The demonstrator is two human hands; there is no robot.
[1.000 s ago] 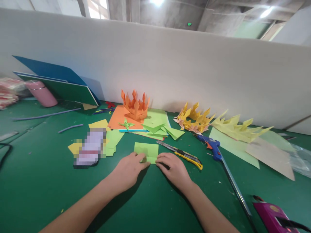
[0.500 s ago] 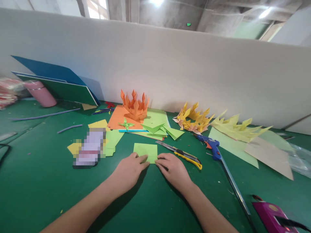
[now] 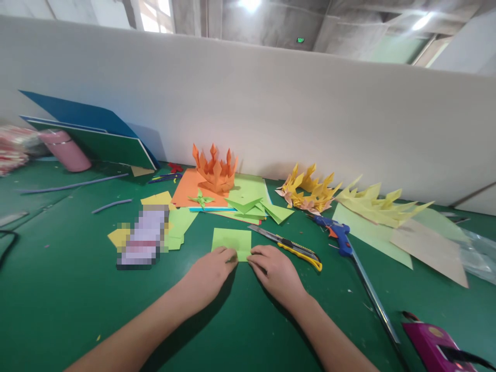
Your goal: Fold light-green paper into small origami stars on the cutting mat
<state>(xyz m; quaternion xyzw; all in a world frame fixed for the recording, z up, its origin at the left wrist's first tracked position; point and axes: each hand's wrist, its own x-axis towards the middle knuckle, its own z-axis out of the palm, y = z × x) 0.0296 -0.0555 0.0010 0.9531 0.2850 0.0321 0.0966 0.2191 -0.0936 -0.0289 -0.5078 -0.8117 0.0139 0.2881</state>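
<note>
A light green sheet of paper (image 3: 231,238) lies on the green table, a faint crease across its lower part. At its near left edge, my left hand (image 3: 212,273) has its fingers closed on the paper, with the thumb partly hidden. My right hand (image 3: 275,269) pinches the near right corner, fingertips together. Just beyond that hand lies a yellow and black utility knife (image 3: 298,249) with its blade out. Several folded green paper pieces (image 3: 251,207) and a small green paper star shape (image 3: 200,199) rest farther back.
An orange paper crown (image 3: 217,173), a yellow one (image 3: 308,191) and a pale yellow one (image 3: 382,204) stand along the white partition (image 3: 248,103). A blue glue gun (image 3: 337,232) with a long glue stick lies right. A blurred-out object (image 3: 144,235) and a pink bottle (image 3: 66,151) are left.
My left hand's fingers have drawn in closer together along the paper's near edge. My right hand and the paper have hardly moved.
</note>
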